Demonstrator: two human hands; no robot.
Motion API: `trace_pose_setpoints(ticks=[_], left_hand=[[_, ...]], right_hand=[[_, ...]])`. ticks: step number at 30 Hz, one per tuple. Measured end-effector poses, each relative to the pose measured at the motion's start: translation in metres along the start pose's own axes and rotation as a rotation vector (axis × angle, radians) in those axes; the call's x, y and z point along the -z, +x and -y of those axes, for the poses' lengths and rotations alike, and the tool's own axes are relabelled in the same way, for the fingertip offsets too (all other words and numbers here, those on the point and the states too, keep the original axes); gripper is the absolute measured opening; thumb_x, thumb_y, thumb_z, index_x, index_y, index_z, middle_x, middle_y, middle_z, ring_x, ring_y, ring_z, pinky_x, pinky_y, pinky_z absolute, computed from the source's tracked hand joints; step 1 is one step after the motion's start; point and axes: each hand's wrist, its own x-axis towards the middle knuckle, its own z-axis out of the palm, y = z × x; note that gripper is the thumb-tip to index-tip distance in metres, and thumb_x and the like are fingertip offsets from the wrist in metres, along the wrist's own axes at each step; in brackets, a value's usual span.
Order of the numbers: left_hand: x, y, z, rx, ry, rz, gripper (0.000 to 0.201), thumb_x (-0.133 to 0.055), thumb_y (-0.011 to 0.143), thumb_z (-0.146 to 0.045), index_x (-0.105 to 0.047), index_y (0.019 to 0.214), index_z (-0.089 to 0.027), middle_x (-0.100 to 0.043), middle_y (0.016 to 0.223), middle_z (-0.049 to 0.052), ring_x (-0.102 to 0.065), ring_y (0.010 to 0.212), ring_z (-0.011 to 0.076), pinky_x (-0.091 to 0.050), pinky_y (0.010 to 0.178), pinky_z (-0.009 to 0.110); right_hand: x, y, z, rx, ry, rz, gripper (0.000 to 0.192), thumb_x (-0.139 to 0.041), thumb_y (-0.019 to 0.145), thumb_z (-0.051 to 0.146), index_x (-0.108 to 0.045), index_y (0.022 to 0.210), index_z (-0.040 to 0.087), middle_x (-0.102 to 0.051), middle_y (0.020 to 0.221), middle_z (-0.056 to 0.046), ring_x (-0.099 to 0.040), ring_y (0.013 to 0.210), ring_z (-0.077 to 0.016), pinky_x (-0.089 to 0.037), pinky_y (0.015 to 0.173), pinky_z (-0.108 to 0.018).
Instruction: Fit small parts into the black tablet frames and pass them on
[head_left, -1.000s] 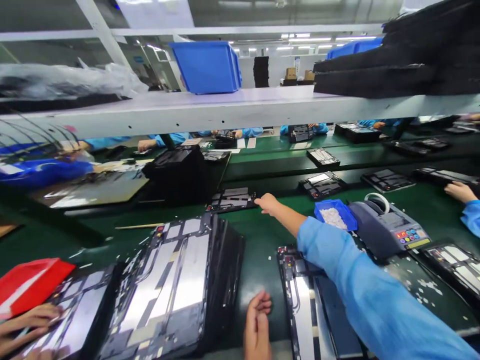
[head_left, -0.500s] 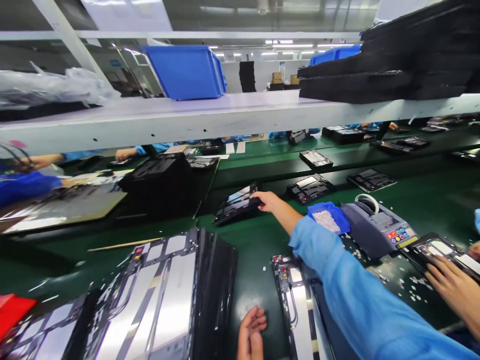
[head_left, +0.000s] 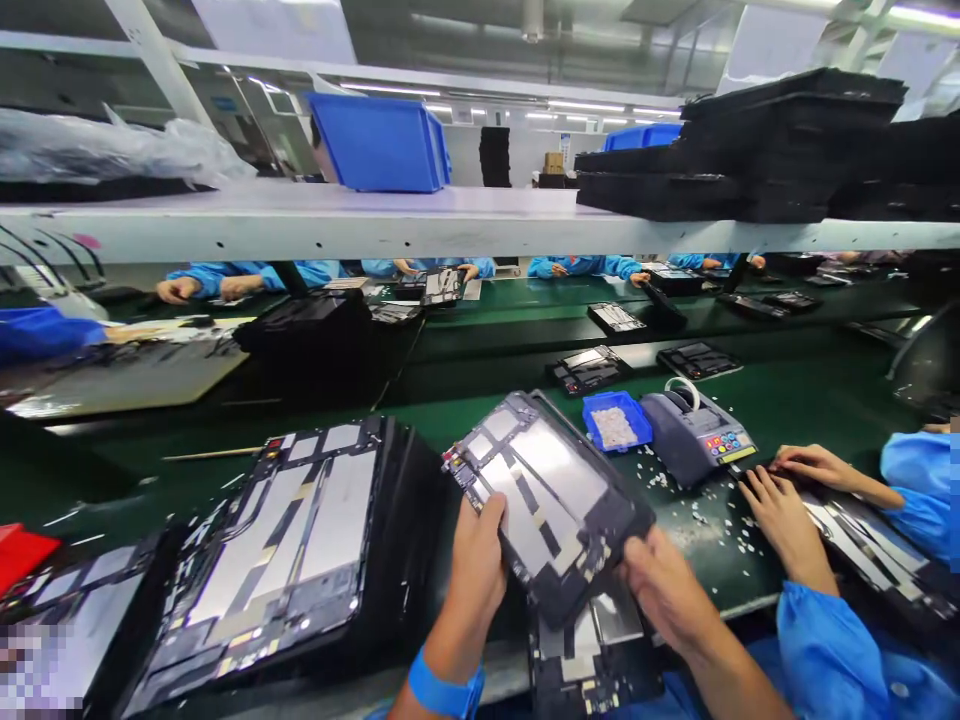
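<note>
Squarely gripped: flat, glossy tablet chassis [head_left: 544,500].

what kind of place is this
Likely an electronics assembly line: both hands, left and right, hold a tablet frame over a green belt, with blue-sleeved workers opposite.

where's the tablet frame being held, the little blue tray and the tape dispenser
tablet frame [head_left: 544,490]: head view, on its shiny middle panel, held by both hands.
little blue tray [head_left: 598,407]: head view, on its far left rim.
tape dispenser [head_left: 694,435]: head view, on its grey top.
</note>
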Motion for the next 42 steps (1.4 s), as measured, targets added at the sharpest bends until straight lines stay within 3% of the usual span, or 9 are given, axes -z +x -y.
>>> trace_pose_setpoints(ticks=[4, 10, 13, 18, 23, 27, 31, 36, 42], left_hand=[[0.016, -0.011, 0.004, 0.044, 0.328, 0.190, 0.056, -0.070, 0.081, -0.037, -0.060, 0.132, -0.018, -0.076, 0.116, 0.009, -0.071, 0.104, 0.0278, -0.055, 0.094, 0.041], [0.030, -0.002, 0.037, -0.239, 0.954, 0.240, 0.047, -0.059, 0.081, -0.033, -0.069, 0.125, -0.020, -0.069, 0.113, 0.011, -0.062, 0.118, 0.0337, -0.045, 0.109, 0.052], [0.040, 0.000, 0.057, -0.226, 1.008, 0.263, 0.058, -0.054, 0.084, -0.030, -0.060, 0.140, -0.018, -0.060, 0.136, 0.015, -0.051, 0.137, 0.0337, -0.035, 0.120, 0.054], [0.060, -0.014, 0.077, -0.143, 0.954, 0.352, 0.077, -0.048, 0.091, -0.025, -0.025, 0.165, -0.018, -0.031, 0.169, 0.013, -0.027, 0.158, 0.0269, -0.021, 0.129, 0.045], [0.054, -0.009, 0.052, -0.304, 1.060, 0.292, 0.063, -0.044, 0.098, -0.027, -0.037, 0.160, -0.020, -0.048, 0.157, 0.014, -0.048, 0.143, 0.0268, -0.040, 0.120, 0.045], [0.022, 0.024, 0.014, -0.620, 1.381, 0.427, 0.043, -0.043, 0.101, -0.022, -0.067, 0.136, -0.025, -0.067, 0.133, 0.010, -0.061, 0.120, 0.0284, -0.049, 0.105, 0.047], [0.009, 0.040, 0.007, -0.762, 1.616, 0.480, 0.030, -0.052, 0.098, -0.020, -0.075, 0.118, -0.025, -0.073, 0.123, 0.009, -0.063, 0.108, 0.0309, -0.049, 0.091, 0.045], [0.022, 0.039, 0.017, -0.791, 1.506, 0.427, 0.026, -0.050, 0.100, -0.022, -0.075, 0.107, -0.023, -0.075, 0.102, 0.009, -0.064, 0.095, 0.0283, -0.048, 0.087, 0.041], [0.021, 0.040, 0.012, -0.793, 1.383, 0.463, 0.033, -0.047, 0.096, -0.017, -0.077, 0.103, -0.026, -0.069, 0.099, 0.009, -0.061, 0.094, 0.0256, -0.049, 0.086, 0.039]], right_hand=[[0.046, -0.013, 0.004, -0.043, -0.270, -0.074, 0.077, -0.075, 0.080, 0.069, -0.058, 0.144, 0.028, -0.063, 0.141, -0.016, -0.068, 0.109, -0.0297, -0.055, 0.087, -0.042], [0.056, -0.035, -0.016, 0.004, -0.862, -0.109, 0.051, -0.063, 0.090, 0.046, -0.067, 0.134, 0.020, -0.068, 0.124, -0.013, -0.065, 0.098, -0.0251, -0.052, 0.095, -0.042], [0.057, -0.040, -0.018, -0.018, -0.974, -0.121, 0.049, -0.059, 0.089, 0.043, -0.069, 0.130, 0.017, -0.068, 0.116, -0.012, -0.065, 0.091, -0.0239, -0.053, 0.089, -0.039], [0.057, -0.039, -0.018, -0.003, -0.952, -0.017, 0.050, -0.058, 0.092, 0.042, -0.065, 0.137, 0.021, -0.069, 0.116, -0.010, -0.065, 0.090, -0.0222, -0.054, 0.086, -0.036], [0.057, -0.023, -0.005, 0.086, -0.939, -0.172, 0.043, -0.057, 0.092, 0.044, -0.070, 0.125, 0.020, -0.070, 0.113, -0.010, -0.066, 0.091, -0.0230, -0.055, 0.084, -0.037], [0.042, 0.004, 0.020, 0.167, -0.990, -0.171, 0.042, -0.058, 0.092, 0.038, -0.069, 0.129, 0.021, -0.068, 0.113, -0.009, -0.063, 0.085, -0.0198, -0.053, 0.077, -0.033], [0.015, 0.024, 0.036, 0.201, -1.009, -0.079, 0.035, -0.059, 0.091, 0.029, -0.072, 0.123, 0.020, -0.069, 0.115, -0.008, -0.065, 0.084, -0.0179, -0.053, 0.076, -0.031], [-0.015, 0.058, 0.034, 0.277, -1.081, 0.058, 0.028, -0.059, 0.093, 0.022, -0.075, 0.117, 0.020, -0.075, 0.103, -0.007, -0.068, 0.088, -0.0198, -0.052, 0.083, -0.032], [-0.046, 0.109, 0.017, 0.311, -1.170, 0.231, 0.030, -0.055, 0.093, 0.011, -0.079, 0.109, 0.020, -0.079, 0.112, -0.008, -0.071, 0.104, -0.0226, -0.051, 0.095, -0.033]])
